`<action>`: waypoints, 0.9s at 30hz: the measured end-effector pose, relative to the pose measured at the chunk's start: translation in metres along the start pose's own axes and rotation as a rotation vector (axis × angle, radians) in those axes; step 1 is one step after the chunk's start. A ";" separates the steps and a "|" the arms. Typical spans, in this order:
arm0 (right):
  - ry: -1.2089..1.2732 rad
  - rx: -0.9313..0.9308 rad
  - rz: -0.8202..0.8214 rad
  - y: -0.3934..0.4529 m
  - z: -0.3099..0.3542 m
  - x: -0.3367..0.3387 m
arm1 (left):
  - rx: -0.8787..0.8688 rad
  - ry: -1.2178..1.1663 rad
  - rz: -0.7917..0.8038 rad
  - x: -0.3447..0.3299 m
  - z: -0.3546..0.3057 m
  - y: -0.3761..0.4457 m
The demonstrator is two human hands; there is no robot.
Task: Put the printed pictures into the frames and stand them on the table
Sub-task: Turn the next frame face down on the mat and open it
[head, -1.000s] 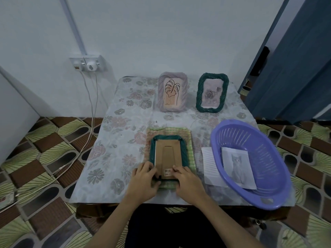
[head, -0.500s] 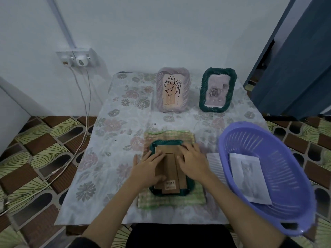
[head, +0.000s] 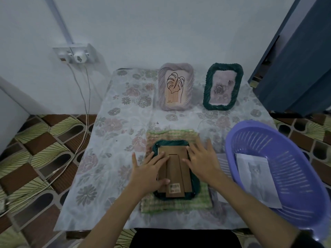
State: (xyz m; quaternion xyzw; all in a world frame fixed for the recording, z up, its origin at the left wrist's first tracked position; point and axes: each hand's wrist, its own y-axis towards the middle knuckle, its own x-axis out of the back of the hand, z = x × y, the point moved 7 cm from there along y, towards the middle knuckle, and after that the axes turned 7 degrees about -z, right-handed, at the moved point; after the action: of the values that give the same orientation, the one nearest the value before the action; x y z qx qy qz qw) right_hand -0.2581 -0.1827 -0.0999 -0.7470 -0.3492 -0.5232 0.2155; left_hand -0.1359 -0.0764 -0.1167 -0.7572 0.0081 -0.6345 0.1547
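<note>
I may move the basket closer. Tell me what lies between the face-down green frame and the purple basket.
In the head view, a white sheet of paper lies there on the table, between face-down green frame and purple basket, partly under the right hand.

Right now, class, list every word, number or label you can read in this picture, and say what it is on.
None can be read.
Barcode sticker on the brown backing board of the face-down frame: bars show, digits too small.
Small mark under the leaf drawing in the lilac frame: blurred.
Wall socket: symbol unreadable.
</note>
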 end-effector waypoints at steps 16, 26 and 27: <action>0.529 0.105 0.089 0.025 0.052 0.031 | 0.134 0.060 -0.010 -0.009 0.010 -0.005; 0.401 -0.070 0.028 0.022 0.066 0.024 | 0.157 0.052 -0.020 -0.010 0.012 -0.007; 0.394 -0.070 0.027 0.020 0.067 0.024 | 0.157 0.051 -0.028 -0.010 0.012 -0.007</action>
State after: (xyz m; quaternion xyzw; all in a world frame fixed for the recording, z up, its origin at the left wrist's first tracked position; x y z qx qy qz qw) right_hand -0.1960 -0.1435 -0.1009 -0.6419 -0.2717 -0.6680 0.2606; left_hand -0.1280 -0.0648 -0.1263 -0.7264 -0.0481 -0.6544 0.2045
